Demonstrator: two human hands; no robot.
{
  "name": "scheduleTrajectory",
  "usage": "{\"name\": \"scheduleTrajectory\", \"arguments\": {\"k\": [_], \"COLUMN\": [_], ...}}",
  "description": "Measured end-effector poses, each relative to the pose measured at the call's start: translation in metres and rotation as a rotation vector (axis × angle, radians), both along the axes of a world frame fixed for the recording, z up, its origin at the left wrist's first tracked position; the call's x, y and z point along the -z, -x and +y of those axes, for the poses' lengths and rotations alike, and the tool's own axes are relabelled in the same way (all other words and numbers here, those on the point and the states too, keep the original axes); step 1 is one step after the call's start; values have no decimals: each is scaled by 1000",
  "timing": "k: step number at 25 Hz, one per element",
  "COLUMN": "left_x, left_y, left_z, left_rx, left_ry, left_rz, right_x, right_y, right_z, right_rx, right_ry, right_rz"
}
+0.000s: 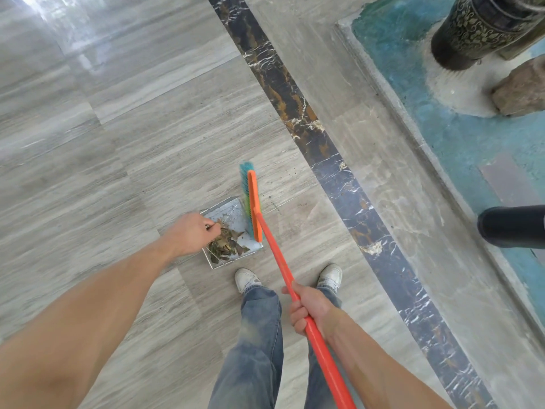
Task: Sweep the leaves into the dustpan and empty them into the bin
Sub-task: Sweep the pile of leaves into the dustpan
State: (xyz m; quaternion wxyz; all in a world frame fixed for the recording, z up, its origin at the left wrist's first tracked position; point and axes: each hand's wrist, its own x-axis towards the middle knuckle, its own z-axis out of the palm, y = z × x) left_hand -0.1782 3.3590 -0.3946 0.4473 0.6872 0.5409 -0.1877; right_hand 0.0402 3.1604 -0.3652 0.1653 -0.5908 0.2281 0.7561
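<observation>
Leaves (pixel 225 245), brown and dry, lie heaped in the dustpan (pixel 236 219) on my feed, piled toward its near, closed end. The dustpan is a pale metal square resting flat on the grey wood-grain floor (pixel 118 160), just ahead of my two white shoes (pixel 247 279).

My left hand (pixel 188 233) reaches down over the pan's left edge with the fingers curled in; it seems to pinch a thin wire handle there, though the feed is too blurred for me to be sure what it has hold of. My right hand (pixel 306 307) is wrapped round the orange broom handle (pixel 280 261), fingers closed over the top and thumb along the side. The handle runs up and left to the broom head (pixel 253 203), an orange bar with green and teal bristles. The head stands on the far right edge of the dustpan, the bristles facing left toward the leaves, and its far end reaches past the pan onto the floor.

Right of the broom a dark marble strip (pixel 333 160) crosses the floor diagonally. Beyond it a raised stone kerb (pixel 413 137) borders a teal-painted surface (pixel 460 137). A dark patterned pot (pixel 477 28) and a brown rock (pixel 522 87) stand there, and a black rounded object (pixel 513 227) shows at the right edge.
</observation>
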Motion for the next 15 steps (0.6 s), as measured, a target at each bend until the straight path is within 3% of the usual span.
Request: {"name": "scheduleTrajectory", "arguments": {"k": [5,12,15], "left_x": [-9,5,9], "left_y": [-2,-18,-22], "left_z": [-3,13,23], "left_rx": [-45,-80,-83], "left_ry": [-10,1,-30], "left_rz": [-15,10,25], "right_x": [-11,61,101], "right_y": [-79,-188,-188], "right_z": [-5,42,57], "right_rx": [-70,-491,-630], "right_ry": [-77,-145,-111], "right_rz": [-94,-734,-802]}}
